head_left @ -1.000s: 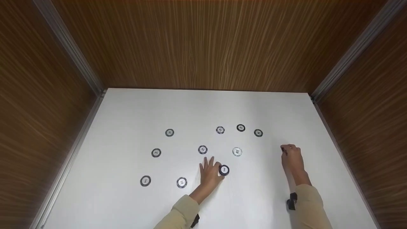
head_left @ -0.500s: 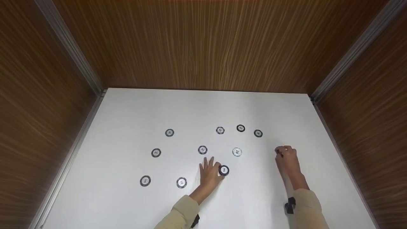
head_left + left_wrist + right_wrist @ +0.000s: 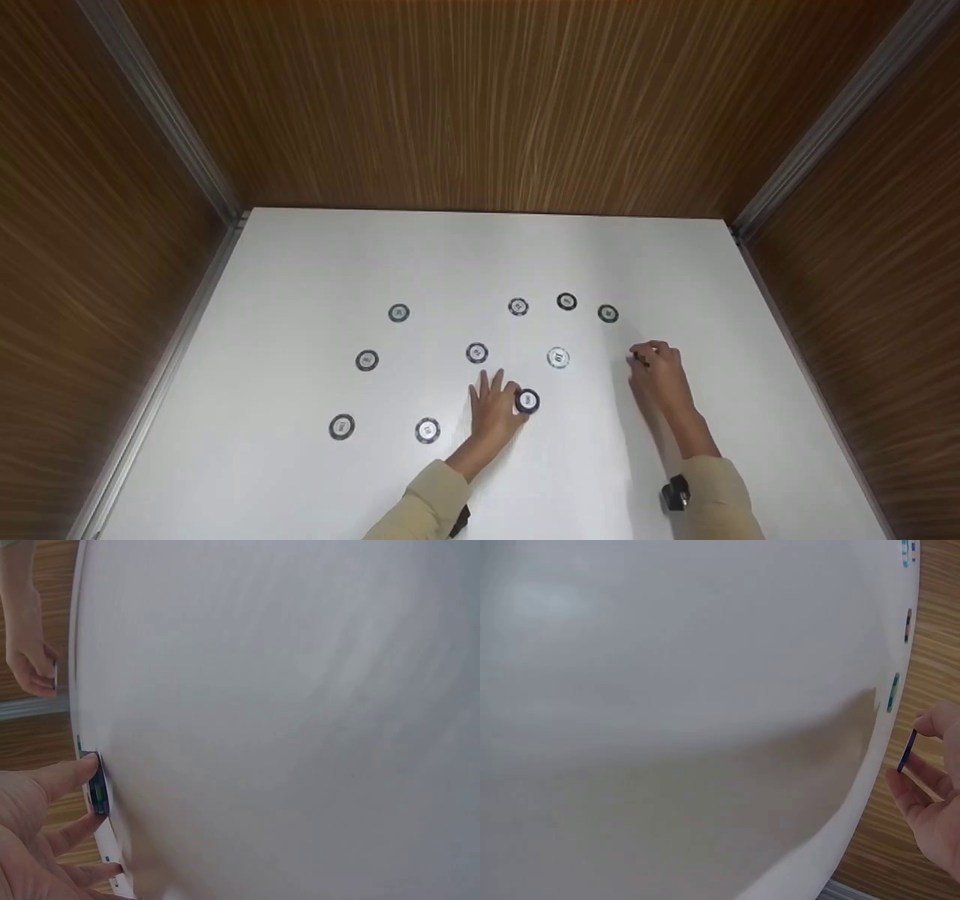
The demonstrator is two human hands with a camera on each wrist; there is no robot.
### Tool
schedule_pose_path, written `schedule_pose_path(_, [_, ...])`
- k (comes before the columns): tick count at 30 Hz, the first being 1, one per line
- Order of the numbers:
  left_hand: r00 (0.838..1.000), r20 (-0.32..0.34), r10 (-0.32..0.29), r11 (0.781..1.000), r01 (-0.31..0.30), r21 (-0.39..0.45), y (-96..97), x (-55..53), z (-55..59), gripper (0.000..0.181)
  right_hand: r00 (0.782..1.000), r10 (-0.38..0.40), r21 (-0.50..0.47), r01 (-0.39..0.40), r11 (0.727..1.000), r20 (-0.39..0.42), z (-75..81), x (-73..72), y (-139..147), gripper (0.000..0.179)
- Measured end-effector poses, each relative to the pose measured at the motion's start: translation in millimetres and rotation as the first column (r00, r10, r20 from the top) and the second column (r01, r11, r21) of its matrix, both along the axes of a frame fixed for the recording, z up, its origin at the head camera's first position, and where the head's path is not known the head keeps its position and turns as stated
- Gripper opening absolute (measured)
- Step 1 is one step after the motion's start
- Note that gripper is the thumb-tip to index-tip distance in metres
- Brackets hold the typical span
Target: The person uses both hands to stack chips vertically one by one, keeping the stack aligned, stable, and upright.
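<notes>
My left hand (image 3: 493, 416) rests low on the white table and pinches the edge of a dark poker chip (image 3: 527, 401) with a white centre between thumb and index finger. Seen edge-on in the left wrist view, this looks like a short stack of chips (image 3: 98, 787), dark with some green. Its other fingers are spread out to the left. Over the table on the right, my right hand (image 3: 664, 379) pinches a single dark poker chip (image 3: 907, 751) by its edges, raised above the surface. The light chip (image 3: 558, 358) marked 10 lies between the hands, further back.
Loose poker chips lie flat and scattered about: a back row with one dark chip (image 3: 608, 313) nearest the right hand, a chip (image 3: 477, 352) just beyond the left fingers, and several to the left, including one chip (image 3: 342, 427). Wood-grain walls (image 3: 480, 105) enclose the table.
My right hand has moved left over the table with its chip, closer to the other chips. The left hand and the chips on the table have stayed put.
</notes>
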State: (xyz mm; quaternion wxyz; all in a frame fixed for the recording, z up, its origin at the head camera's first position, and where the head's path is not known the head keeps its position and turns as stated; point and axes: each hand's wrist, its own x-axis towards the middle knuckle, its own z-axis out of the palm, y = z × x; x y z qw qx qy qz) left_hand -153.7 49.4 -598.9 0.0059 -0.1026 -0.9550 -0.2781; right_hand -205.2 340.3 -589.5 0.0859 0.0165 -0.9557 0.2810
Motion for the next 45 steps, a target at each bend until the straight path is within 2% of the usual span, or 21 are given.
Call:
schedule_pose_path(4, [1.0,0.017,0.01,1.0,-0.01,-0.011,0.0,-0.8,-1.0,0.04,1.0,0.021,0.004,-0.021,1.0,0.014,3.1,3.0,-9,0.019])
schedule_pose_path(12, [0.999,0.028,0.018,0.999,-0.017,-0.029,0.2,0.0,-0.3,0.039,0.991,0.106,0.06,-0.101,0.993,-0.083,5.9,12.5,-30,0.019])
schedule_pose_path(19, [1.0,0.014,0.026,0.999,-0.025,-0.023,-0.6,1.3,-1.1,0.036,0.983,0.165,0.101,-0.156,0.983,-0.086,5.4,18.6,-54,0.017])
schedule_pose_path(29, [1.0,-0.008,0.023,1.0,-0.023,-0.019,-0.5,1.5,0.0,0.037,0.95,0.275,0.13,-0.257,0.958,-0.146,4.1,25.0,-88,0.019])
schedule_pose_path(33, [1.0,-0.017,0.023,0.999,-0.024,-0.022,-0.1,1.2,0.2,0.037,0.944,0.3,0.13,-0.283,0.95,-0.135,5.2,28.1,-100,0.019])
schedule_pose_path(40, [0.999,-0.024,0.029,0.998,-0.031,-0.049,1.1,-1.2,0.7,0.037,0.917,0.38,0.15,-0.362,0.92,-0.123,3.1,31.4,-119,0.02])
schedule_pose_path(45, [0.998,-0.062,0.026,0.997,-0.03,-0.064,1.2,-1.4,-0.4,0.036,0.895,0.435,0.175,-0.415,0.893,-0.096,-0.3,34.0,-130,0.022])
